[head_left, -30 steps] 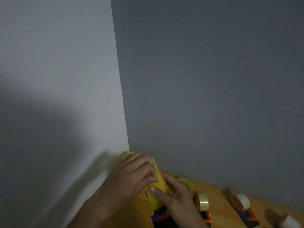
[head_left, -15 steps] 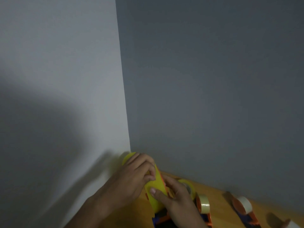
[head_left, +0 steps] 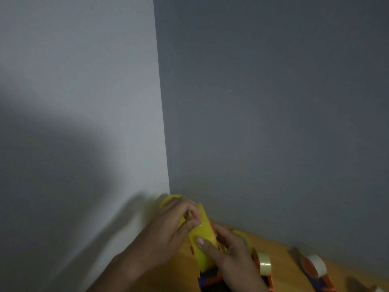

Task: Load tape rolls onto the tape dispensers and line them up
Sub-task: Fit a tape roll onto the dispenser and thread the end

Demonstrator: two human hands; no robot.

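Yellow glossy tape on a broad roll (head_left: 203, 247) sits nearest, on an orange-and-blue dispenser (head_left: 210, 279) cut off by the bottom edge. The right hand (head_left: 229, 256) curls round the roll, thumb flat on the tape; the left hand (head_left: 168, 230) pinches its loose end. Two more loaded dispensers (head_left: 263, 264) (head_left: 313, 268) line the wooden table (head_left: 280, 251), one half out of view. Behind, another yellow roll (head_left: 168, 199) hides by the smooth grey wall corner (head_left: 166, 144).

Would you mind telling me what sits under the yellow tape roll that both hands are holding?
Below the yellow tape roll a blue-and-orange plastic dispenser peeks out on the wooden table. The right hand and left hand cover the rest, so seating cannot be judged.
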